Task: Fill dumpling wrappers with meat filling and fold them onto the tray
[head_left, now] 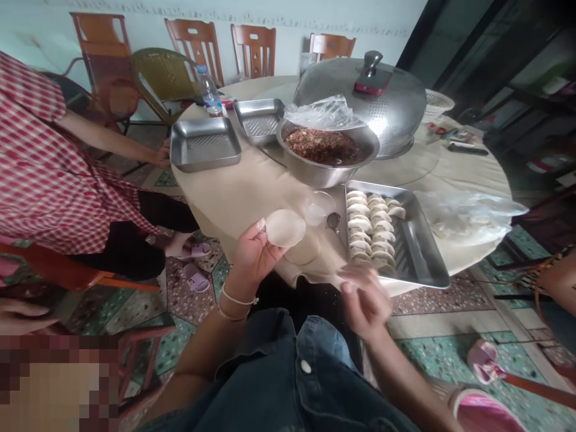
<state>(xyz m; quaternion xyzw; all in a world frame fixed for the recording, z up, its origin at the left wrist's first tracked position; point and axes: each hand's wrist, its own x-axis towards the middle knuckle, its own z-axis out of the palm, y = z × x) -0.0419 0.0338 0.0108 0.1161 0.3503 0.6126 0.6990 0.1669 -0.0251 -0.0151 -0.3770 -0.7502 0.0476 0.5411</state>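
My left hand [252,255] holds a round white dumpling wrapper [285,228] by its edge, lifted above the table's near rim. A stack of wrappers [303,249] lies on the table just under it. My right hand [366,300] hovers lower and to the right, blurred by motion, fingers loosely curled with nothing visible in them. Right of the wrappers stands a metal tray [420,255] with rows of folded dumplings [371,228]. A steel bowl of minced meat filling [326,147] sits behind, with a spoon [333,223] and a small clear bowl [318,208] in front of it.
Two empty metal trays [204,144] [260,118] stand at the far left of the round table, by a water bottle [209,90]. A steel colander lid [364,99] and plastic bags [468,216] lie to the right. A person in a red checked shirt [49,162] sits on the left. Chairs line the wall.
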